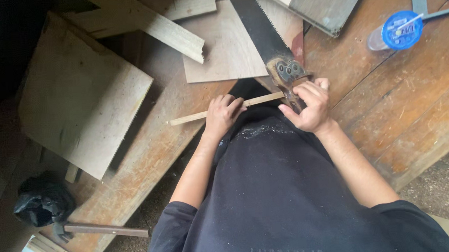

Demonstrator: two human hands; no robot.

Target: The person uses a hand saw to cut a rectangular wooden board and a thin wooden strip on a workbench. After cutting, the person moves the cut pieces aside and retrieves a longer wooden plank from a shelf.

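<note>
The left hand [223,114] presses a thin wooden strip [203,115] flat against the near edge of the bench [405,104], fingers closed over it so it cannot slide. The strip lies across the edge, its long end pointing off to the left. The right hand [309,105] is clenched around the handle of a handsaw [260,33], whose dark blade runs away toward the far edge, resting over a square plywood board [230,42]. The saw meets the strip just beside the left hand. A blue-lidded container [399,29] lies toward the far right corner; a hammer [103,230] sits at the near left end.
</note>
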